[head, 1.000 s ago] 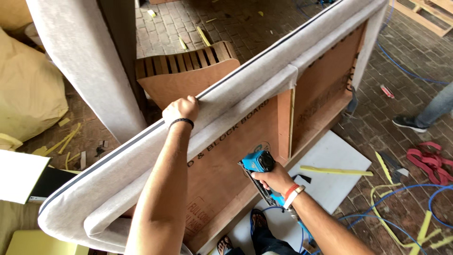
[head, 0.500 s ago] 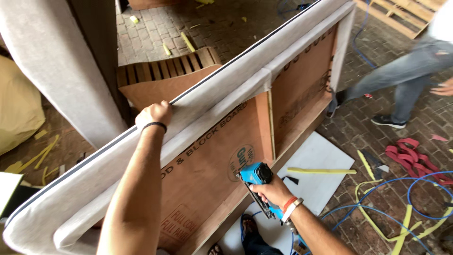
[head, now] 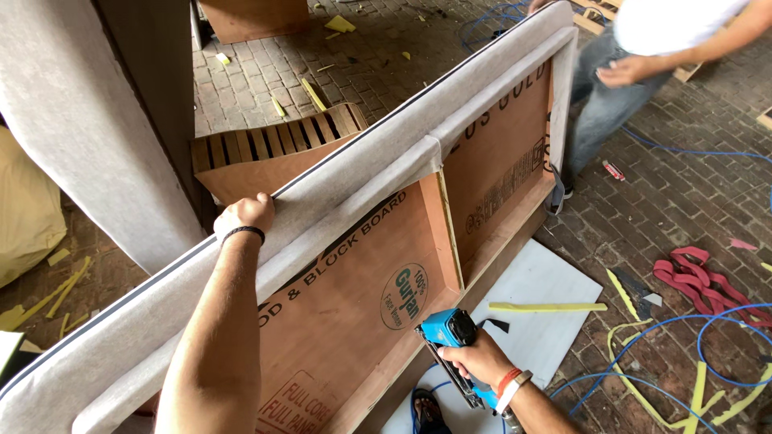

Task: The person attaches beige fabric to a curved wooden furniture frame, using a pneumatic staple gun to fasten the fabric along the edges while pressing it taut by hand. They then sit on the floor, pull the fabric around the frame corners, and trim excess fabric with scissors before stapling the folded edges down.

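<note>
A long plywood frame panel point(head: 354, 281) stands on edge, its top rail wrapped in grey fabric point(head: 346, 189). My left hand point(head: 244, 214) grips the fabric-covered top edge near the middle. My right hand point(head: 478, 359) holds a blue staple gun point(head: 450, 337) low down, by the bottom rail of the frame near the upright wooden divider point(head: 445, 233). The gun's nose points toward the panel's lower edge.
Another person in jeans and a white top point(head: 635, 64) stands at the panel's far end. A white board point(head: 539, 297) with a yellow foam strip point(head: 547, 307) lies on the brick floor. Blue hoses point(head: 708, 337), red straps point(head: 700, 277), a slatted wooden piece point(head: 273, 145) and a grey upholstered panel point(head: 80, 120) surround me.
My view has shifted left along the panel. The right hand with the staple gun dropped lower toward the bottom rail. The other person walked in at the far end.
</note>
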The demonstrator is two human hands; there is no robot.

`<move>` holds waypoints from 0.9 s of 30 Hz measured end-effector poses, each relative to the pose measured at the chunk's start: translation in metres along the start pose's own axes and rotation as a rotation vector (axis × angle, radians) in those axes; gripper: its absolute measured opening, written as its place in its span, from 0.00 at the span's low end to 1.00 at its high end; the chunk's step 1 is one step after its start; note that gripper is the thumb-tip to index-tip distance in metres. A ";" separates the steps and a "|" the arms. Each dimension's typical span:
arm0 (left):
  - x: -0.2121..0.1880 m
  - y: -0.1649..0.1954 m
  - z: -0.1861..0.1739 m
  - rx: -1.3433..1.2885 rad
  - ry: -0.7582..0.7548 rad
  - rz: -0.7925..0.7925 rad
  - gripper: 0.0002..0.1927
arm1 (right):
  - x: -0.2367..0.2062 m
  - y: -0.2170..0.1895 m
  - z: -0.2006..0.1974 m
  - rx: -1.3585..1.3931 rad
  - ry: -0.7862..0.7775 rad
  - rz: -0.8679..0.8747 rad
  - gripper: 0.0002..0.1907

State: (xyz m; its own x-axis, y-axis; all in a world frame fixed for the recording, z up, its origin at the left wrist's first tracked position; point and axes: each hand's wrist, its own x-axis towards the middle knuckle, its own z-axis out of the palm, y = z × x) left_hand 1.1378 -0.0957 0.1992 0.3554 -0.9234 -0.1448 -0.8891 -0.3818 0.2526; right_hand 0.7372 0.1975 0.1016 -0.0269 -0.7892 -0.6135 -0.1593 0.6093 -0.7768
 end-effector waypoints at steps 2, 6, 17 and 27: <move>0.003 -0.003 0.002 -0.004 0.027 0.007 0.36 | -0.003 0.008 -0.004 0.013 0.002 0.019 0.08; 0.002 -0.007 0.006 -0.005 0.041 0.018 0.37 | -0.012 0.023 -0.012 0.021 -0.006 -0.009 0.10; -0.008 0.001 -0.001 0.007 0.066 0.039 0.35 | -0.001 0.009 0.014 -0.026 -0.044 0.000 0.09; -0.008 -0.009 0.015 0.041 0.176 0.127 0.32 | -0.008 0.018 0.017 -0.078 -0.072 0.031 0.11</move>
State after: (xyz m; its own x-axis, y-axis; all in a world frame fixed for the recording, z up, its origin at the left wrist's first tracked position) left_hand 1.1382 -0.0840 0.1836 0.2818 -0.9578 0.0560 -0.9395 -0.2636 0.2187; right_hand 0.7518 0.2165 0.0900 0.0377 -0.7606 -0.6482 -0.2358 0.6236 -0.7454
